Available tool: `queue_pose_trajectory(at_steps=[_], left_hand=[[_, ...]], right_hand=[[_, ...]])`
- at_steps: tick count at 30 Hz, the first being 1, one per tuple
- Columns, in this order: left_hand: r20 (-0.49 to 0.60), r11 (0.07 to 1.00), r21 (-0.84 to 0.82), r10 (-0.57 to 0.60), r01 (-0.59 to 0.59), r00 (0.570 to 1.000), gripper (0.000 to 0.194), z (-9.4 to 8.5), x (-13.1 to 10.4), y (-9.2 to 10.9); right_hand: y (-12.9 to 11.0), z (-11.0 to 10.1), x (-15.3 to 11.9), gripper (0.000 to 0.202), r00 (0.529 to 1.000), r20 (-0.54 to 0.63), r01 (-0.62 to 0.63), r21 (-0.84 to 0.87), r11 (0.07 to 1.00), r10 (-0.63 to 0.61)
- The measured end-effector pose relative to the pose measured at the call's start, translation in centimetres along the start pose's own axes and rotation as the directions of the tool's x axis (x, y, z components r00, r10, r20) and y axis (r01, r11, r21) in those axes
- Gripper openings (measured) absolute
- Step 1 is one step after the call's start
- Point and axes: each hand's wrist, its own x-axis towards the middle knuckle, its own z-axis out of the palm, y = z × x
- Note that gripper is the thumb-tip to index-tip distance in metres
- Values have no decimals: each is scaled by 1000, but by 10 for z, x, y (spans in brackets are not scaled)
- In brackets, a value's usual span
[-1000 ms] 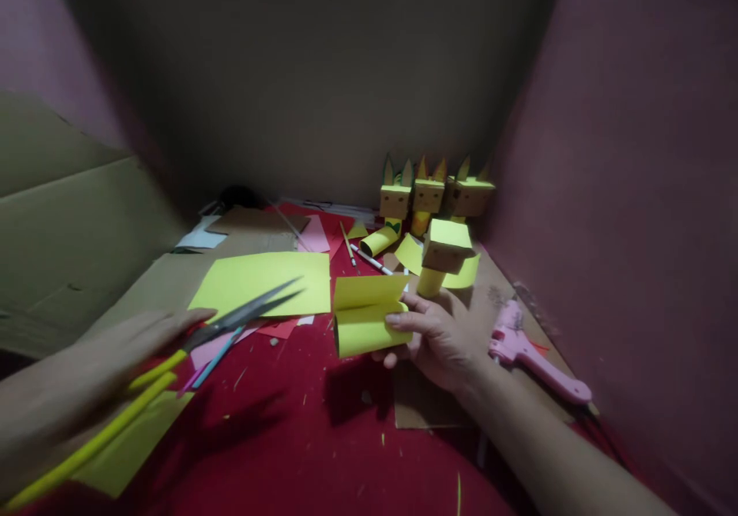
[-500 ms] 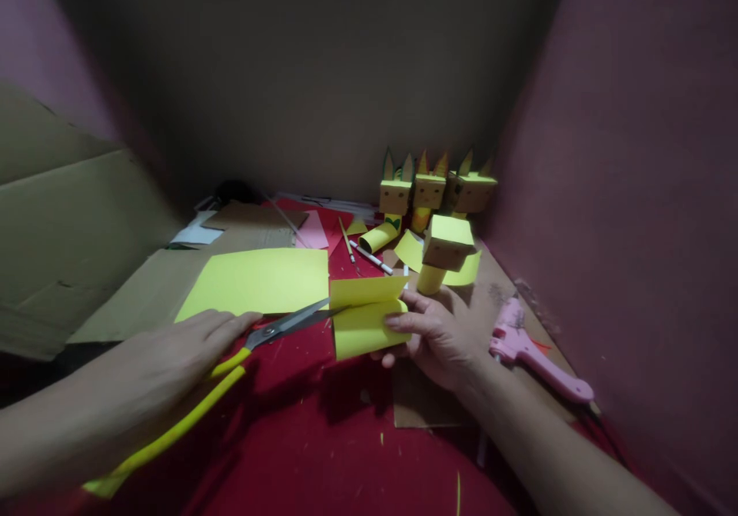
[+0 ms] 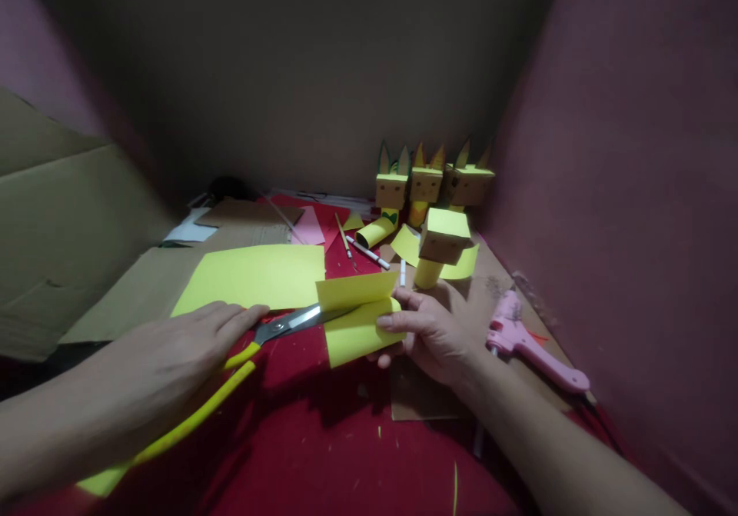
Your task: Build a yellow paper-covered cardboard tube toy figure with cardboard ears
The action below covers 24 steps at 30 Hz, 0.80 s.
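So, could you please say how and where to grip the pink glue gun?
Probably take the glue gun by its slim handle, from the right: it juts that way from the bulkier body. Grip short of the end, where the cable trails.

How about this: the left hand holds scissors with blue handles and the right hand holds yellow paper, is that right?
Not quite: the head view shows yellow handles, not blue, on the scissors in the left hand. The right hand does hold yellow paper.
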Motion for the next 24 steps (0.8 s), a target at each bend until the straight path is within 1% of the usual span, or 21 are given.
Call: queue_pose_trajectory(at_steps=[2, 4, 9, 12, 16, 20, 22, 24], left_hand=[[15, 990, 114, 86, -87, 996, 49, 0, 0, 0], [9, 981, 155, 114, -114, 993, 49, -1, -1, 1], [41, 978, 197, 69, -75, 997, 48, -1, 0, 5], [46, 975, 201, 83, -90, 995, 52, 0, 0, 1], [23, 979, 174, 103, -105, 994, 51, 2, -1, -2], [-34, 986, 136, 106, -101, 994, 47, 2, -7, 7], [-44, 991, 117, 72, -66, 996, 46, 2, -10, 9], [-47, 1000, 4, -6, 6, 999, 44, 3, -10, 4]], right_hand=[[-1, 0, 0, 45, 1000, 8, -2, 5, 1000, 2], [-2, 1, -1, 45, 1000, 13, -9, 8, 1000, 8], [-2, 0, 1, 44, 1000, 22, -7, -3, 1000, 7], [0, -2, 2, 43, 999, 36, -6, -10, 1000, 7], [0, -4, 3, 44, 1000, 30, -9, -7, 1000, 9], [-1, -3, 3, 47, 1000, 13, -26, 7, 1000, 26], [-1, -3, 3, 47, 999, 14, -41, 8, 999, 41], [-2, -3, 3, 45, 999, 15, -51, 9, 999, 51]])
